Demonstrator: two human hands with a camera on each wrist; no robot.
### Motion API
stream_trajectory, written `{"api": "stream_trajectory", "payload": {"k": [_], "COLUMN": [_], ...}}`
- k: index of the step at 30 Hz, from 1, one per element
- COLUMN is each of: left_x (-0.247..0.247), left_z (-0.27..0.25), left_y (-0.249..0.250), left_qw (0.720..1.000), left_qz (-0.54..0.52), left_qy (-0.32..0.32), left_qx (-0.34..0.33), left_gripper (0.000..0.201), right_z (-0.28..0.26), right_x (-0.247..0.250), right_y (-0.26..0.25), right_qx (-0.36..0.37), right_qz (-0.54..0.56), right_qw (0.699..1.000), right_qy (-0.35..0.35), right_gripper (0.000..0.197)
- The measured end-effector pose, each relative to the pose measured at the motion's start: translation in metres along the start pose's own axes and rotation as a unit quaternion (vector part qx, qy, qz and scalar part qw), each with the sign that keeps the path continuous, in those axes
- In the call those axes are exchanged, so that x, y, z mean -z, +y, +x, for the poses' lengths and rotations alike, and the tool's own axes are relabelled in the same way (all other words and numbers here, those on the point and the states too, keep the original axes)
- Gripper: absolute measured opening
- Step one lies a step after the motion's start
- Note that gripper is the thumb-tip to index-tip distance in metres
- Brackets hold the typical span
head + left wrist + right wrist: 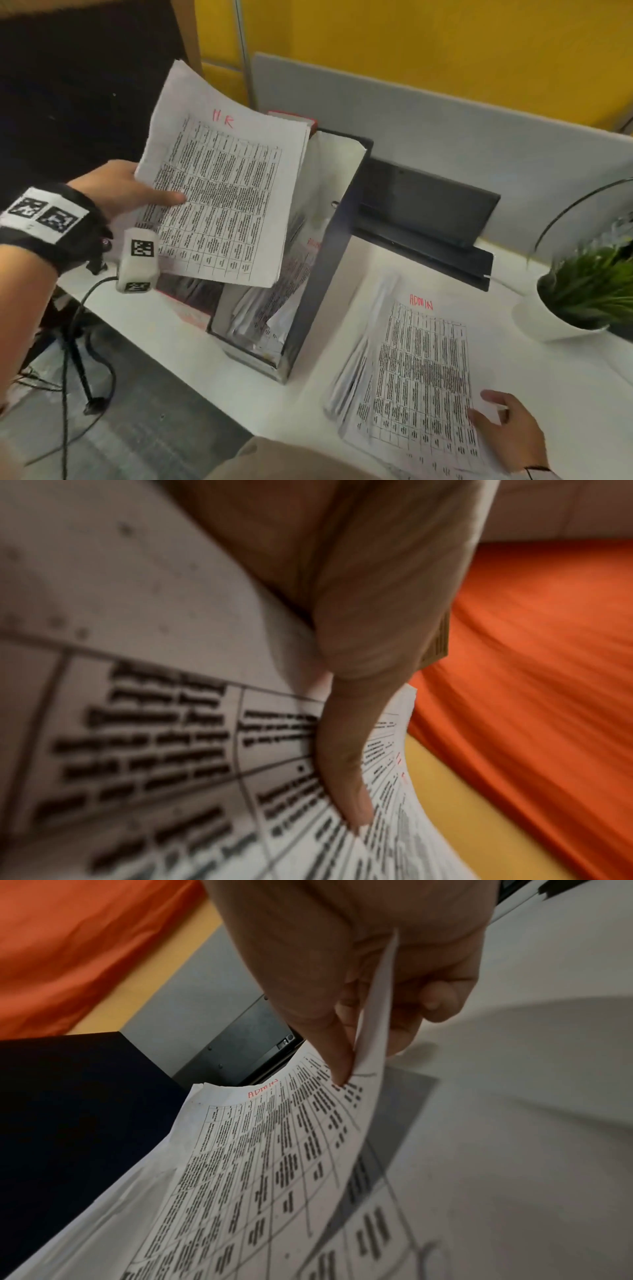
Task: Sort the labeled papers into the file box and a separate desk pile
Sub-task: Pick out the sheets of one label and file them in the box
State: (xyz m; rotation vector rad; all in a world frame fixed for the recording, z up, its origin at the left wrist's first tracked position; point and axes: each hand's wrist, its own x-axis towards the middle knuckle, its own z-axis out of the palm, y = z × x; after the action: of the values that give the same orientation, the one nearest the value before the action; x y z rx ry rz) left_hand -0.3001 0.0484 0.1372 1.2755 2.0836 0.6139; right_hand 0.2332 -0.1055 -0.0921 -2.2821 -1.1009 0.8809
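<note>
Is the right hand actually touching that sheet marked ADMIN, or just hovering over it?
Touching. The right wrist view shows the right hand pinching a corner of the ADMIN sheet, lifting it off the desk pile.

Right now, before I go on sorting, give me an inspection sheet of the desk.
Surface: white desk, partly bare.
Job's things: HR stack held above the file box, which already holds papers; ADMIN pile flat on the desk.
Clutter: potted plant; dark tray behind the box.
Grippers: left hand grips the HR stack; right hand pinches the top ADMIN sheet.
Cables: black cable hangs from the left wrist.
Surroundings: grey partition, yellow wall.
</note>
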Motion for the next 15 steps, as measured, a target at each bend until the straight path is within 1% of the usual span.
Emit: {"api": "stream_trajectory", "payload": {"k": [3, 6, 10, 12, 15], "left_x": [-0.010, -0.036, -0.073, -0.088, -0.106], "left_z": [0.017, 0.028, 0.040, 0.047, 0.055], "left_y": [-0.010, -0.015, -0.014, -0.013, -0.014], "left_qw": [0.997, 0.992, 0.982, 0.975, 0.970], "left_qz": [0.075, 0.123, 0.189, 0.220, 0.240], "left_qy": [-0.005, 0.016, 0.019, 0.008, -0.019], "left_qx": [0.010, 0.009, -0.002, -0.014, -0.026], "left_gripper": [0.041, 0.046, 0.054, 0.050, 0.034], "right_z": [-0.004, -0.007, -0.011, -0.012, -0.014], "right_x": [-0.002, -0.003, -0.003, -0.004, -0.005], "right_y": [-0.004, -0.008, -0.009, -0.008, -0.006], "right_qx": [-0.004, -0.011, -0.015, -0.014, -0.008], "right_qz": [0.009, 0.011, 0.011, 0.009, 0.002], "right_qw": [1.000, 1.000, 1.000, 1.000, 1.000], "right_qy": [0.000, -0.002, -0.001, 0.008, 0.016], "right_gripper": [0.031, 0.032, 0.032, 0.031, 0.029]}}
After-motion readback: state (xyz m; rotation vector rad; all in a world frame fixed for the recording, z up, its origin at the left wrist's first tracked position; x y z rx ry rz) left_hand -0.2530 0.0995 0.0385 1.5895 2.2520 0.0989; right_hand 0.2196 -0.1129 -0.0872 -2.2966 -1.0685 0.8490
